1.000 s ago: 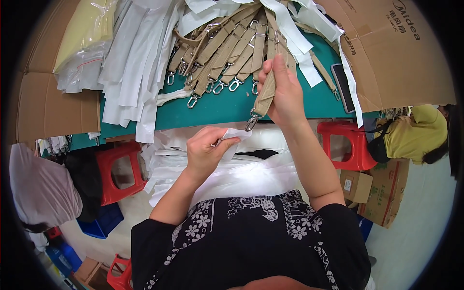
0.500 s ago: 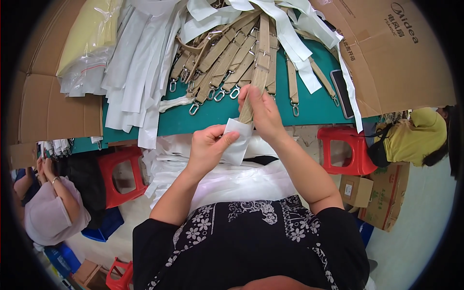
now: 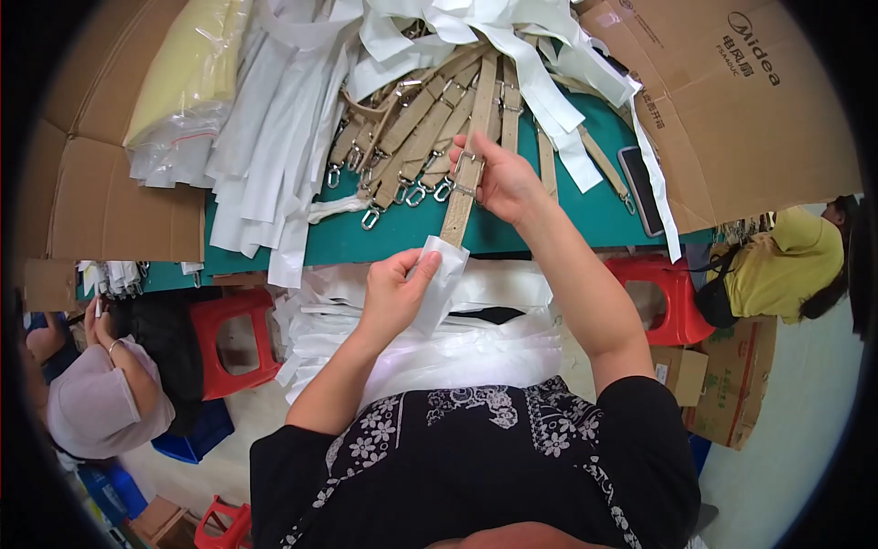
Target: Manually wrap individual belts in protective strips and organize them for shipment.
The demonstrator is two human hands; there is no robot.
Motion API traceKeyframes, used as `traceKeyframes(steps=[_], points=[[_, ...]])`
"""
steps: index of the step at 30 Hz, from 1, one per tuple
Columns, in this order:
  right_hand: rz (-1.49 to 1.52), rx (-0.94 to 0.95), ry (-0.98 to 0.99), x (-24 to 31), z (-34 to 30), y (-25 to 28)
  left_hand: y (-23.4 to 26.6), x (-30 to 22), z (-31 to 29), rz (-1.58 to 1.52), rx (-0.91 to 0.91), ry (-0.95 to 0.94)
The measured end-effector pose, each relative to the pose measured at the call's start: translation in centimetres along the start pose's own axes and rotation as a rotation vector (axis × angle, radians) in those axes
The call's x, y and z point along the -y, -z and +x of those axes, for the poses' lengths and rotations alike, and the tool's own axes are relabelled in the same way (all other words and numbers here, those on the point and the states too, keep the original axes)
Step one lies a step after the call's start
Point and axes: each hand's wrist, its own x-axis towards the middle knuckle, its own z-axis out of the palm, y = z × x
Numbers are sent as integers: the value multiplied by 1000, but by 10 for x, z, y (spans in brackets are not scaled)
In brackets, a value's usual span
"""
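Observation:
A beige strap (image 3: 455,222) with metal buckles runs from the pile on the table toward me. Its near end sits inside a narrow white sleeve (image 3: 443,302). My left hand (image 3: 395,291) pinches that sleeve near its mouth, thumb on top. Farther up, my right hand (image 3: 508,183) is closed round the strap beside a silver buckle (image 3: 470,157), with some fingers hidden behind it. Many similar straps (image 3: 402,137) with metal snap hooks lie fanned out just beyond my hands.
White strips (image 3: 265,137) hang over the green table (image 3: 311,240) at left, beside a plastic-wrapped yellow bundle (image 3: 187,82). A phone (image 3: 642,190) lies at right near a cardboard box (image 3: 741,128). More white sleeves (image 3: 421,352) cover my lap. Red stools (image 3: 240,343) and other people flank me.
The strap and its buckle have come nearer to me. My right hand has shifted up the strap, from just above the sleeve to the buckle. My left hand still pinches the sleeve.

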Motion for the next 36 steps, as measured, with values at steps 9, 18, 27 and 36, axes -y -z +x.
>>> traceKeyframes(steps=[9,18,27,36], points=[[-434,93,313,-15,-46,-43,0,-9,5,-231,-137,-66],[-656,206,152,-31,-67,-21,4,-8,24,-288,-4,-110],[-486,60,257,-3,-46,-31,-3,-16,14,-328,-119,-103],[-592,-149,850,-6,-89,-47,-3,-35,0,-161,-193,-390]])
